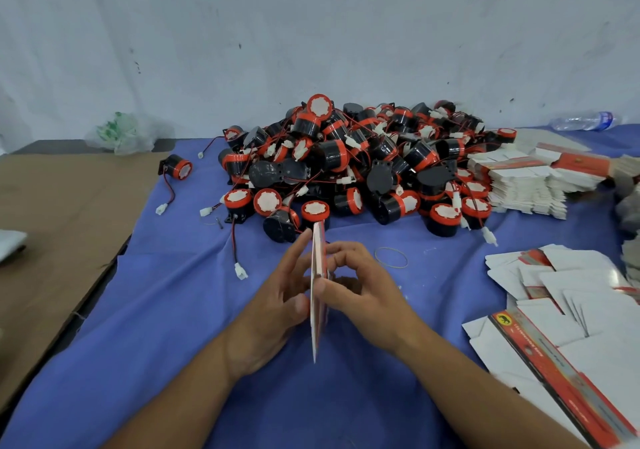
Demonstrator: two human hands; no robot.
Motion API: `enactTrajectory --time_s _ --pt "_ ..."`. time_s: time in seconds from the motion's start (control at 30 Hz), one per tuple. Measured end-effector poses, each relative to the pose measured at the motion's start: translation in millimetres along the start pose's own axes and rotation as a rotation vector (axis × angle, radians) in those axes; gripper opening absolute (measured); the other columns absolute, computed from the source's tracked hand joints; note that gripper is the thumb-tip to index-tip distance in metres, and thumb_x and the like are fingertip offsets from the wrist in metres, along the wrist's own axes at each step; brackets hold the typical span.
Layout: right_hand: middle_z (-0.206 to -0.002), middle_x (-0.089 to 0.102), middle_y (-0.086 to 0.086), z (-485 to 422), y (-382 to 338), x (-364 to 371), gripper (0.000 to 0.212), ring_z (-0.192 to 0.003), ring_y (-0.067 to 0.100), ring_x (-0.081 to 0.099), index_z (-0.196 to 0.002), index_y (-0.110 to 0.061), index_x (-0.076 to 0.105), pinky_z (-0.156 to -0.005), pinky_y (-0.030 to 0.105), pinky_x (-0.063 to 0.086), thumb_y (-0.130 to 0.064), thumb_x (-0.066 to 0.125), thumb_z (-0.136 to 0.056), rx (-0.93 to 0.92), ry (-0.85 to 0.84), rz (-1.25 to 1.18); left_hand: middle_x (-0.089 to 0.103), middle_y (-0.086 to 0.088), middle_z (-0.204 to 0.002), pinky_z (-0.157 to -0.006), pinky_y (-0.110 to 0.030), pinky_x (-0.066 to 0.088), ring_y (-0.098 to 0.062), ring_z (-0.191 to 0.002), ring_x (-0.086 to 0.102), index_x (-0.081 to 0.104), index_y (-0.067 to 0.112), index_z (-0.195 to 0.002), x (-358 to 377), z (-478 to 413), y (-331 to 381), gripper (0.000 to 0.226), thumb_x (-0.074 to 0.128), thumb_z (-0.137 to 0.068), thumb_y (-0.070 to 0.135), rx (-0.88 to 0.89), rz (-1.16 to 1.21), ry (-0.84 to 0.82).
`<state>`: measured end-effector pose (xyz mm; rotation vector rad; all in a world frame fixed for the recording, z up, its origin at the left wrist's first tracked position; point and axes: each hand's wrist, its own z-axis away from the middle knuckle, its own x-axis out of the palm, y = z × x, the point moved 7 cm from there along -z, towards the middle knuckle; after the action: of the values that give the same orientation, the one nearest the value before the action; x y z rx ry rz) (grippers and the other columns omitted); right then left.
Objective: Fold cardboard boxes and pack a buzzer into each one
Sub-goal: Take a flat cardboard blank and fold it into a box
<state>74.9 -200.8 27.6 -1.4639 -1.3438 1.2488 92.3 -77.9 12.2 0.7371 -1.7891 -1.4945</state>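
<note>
Slipping is judged the main risk: the flat box [318,261] is held on edge between the two grips, low over the surface [194,362], not yet opened. The left grip [277,305] is laid against its left face with fingers nearly straight, only pressing; the right grip [360,289] is closed on it, thumb and curled fingers pinching the card. If the panels are squeezed off the creases, the card could be buckled or a flap torn; if the press from the left is eased, the blank could be dropped. The buzzer pile [346,161] is heaped at twelve o'clock, with wires tangled, so several could be dragged out when one is lifted.

The surface is covered by a blue cloth [381,396]. At nine o'clock a brown cardboard sheet [52,223] is laid beside it; at ten o'clock a plastic bag [121,133] and a stray buzzer [180,168] are seen. A rubber band [391,257] is left at one o'clock, near the right grip. At two o'clock stacked blanks [519,178] are set, loose blanks [571,310] at three, a water bottle [585,121] against the scuffed white wall [311,16] behind.
</note>
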Motion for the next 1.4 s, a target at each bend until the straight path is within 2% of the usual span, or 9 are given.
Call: enactTrajectory --time_s 0.1,0.23,0.43,0.67,0.73,0.87,1.03,1.17,1.4 --pt "-0.109 0.059 -0.005 0 1 -5 0.046 -0.102 0.011 0.063 -0.081 -0.017 0.063 -0.087 0.033 0.056 -0.06 0.07 -0.067 0.055 0.034 0.043 0.048 -0.007 -0.147 -0.105 -0.042 0.046 -0.025 -0.134 0.048 0.024 0.024 -0.153 10 0 1 0.108 0.083 -0.067 0.055 0.009 -0.114 -0.065" --pt "-0.084 0.06 0.002 2 8 -9 0.065 -0.076 0.011 0.058 -0.087 -0.01 0.055 -0.074 0.033 0.053 -0.069 0.069 -0.063 0.149 0.065 0.063 0.059 -0.019 -0.13 -0.103 -0.048 0.047 -0.037 -0.123 0.055 0.053 0.022 -0.133 16 1 2 0.055 0.07 -0.082 0.035 0.0 -0.067 -0.027" --pt "-0.064 0.056 -0.009 3 6 -8 0.053 -0.061 0.007 0.053 -0.075 -0.019 0.051 -0.064 0.029 0.046 -0.069 0.067 -0.065 0.226 0.042 0.003 0.061 -0.023 -0.126 -0.098 -0.046 0.049 -0.04 -0.119 0.058 0.045 0.001 -0.137 11 2 4 0.07 0.057 -0.085 0.046 0.02 0.026 0.087" --pt "-0.083 0.064 0.008 5 5 -8 0.048 -0.07 0.019 0.062 -0.107 -0.01 0.058 -0.067 0.033 0.052 -0.045 0.076 -0.08 0.396 0.093 -0.392 0.06 -0.005 -0.097 -0.085 -0.046 0.048 -0.019 -0.09 0.056 0.054 0.012 -0.121 6 -4 2 0.089 0.059 -0.068 0.082 0.007 -0.046 0.237" --pt "-0.085 0.06 0.016 10 0 -11 0.059 -0.064 0.021 0.059 -0.105 -0.007 0.059 -0.056 0.029 0.049 -0.044 0.083 -0.067 0.431 0.075 -0.466 0.053 0.002 -0.082 -0.072 -0.035 0.044 -0.009 -0.074 0.049 0.044 0.045 -0.135 8 -3 6 0.073 0.056 -0.07 0.075 0.067 -0.341 0.204" --pt "-0.084 0.058 0.012 25 -3 -3 0.066 -0.064 0.017 0.057 -0.103 -0.013 0.061 -0.057 0.027 0.045 -0.047 0.077 -0.048 0.534 -0.033 -0.53 0.033 0.036 -0.138 -0.099 -0.011 0.036 0.015 -0.129 0.033 0.0 0.057 -0.143 19 4 10 0.125 0.074 -0.046 0.083 0.12 -0.528 0.157" --pt "-0.091 0.07 0.007 25 0 7 0.052 -0.078 0.02 0.068 -0.101 -0.012 0.06 -0.07 0.034 0.056 -0.046 0.076 -0.066 0.504 0.066 -0.441 0.047 0.029 -0.134 -0.088 -0.017 0.05 0.0 -0.125 0.052 -0.005 0.034 -0.152 30 8 18 0.141 0.094 -0.052 0.046 0.239 -0.307 0.154" --pt "-0.089 0.073 0.003 22 2 -15 0.062 -0.08 0.014 0.071 -0.1 -0.023 0.055 -0.076 0.041 0.058 -0.076 0.067 -0.071 0.374 0.327 -0.136 0.068 0.003 -0.111 -0.075 -0.018 0.055 -0.014 -0.1 0.069 0.04 0.001 -0.133 34 12 15 0.096 0.089 -0.058 0.034 0.257 -0.342 0.224" --pt "-0.07 0.062 -0.021 19 -17 -32 0.041 -0.066 0.002 0.056 -0.084 -0.033 0.052 -0.057 0.025 0.046 -0.071 0.037 -0.088 0.138 0.239 0.442 0.073 -0.012 -0.107 -0.082 -0.042 0.059 -0.031 -0.099 0.07 0.069 0.021 -0.116 14 7 21 0.042 0.07 -0.084 0.049 0.22 -0.069 0.307"
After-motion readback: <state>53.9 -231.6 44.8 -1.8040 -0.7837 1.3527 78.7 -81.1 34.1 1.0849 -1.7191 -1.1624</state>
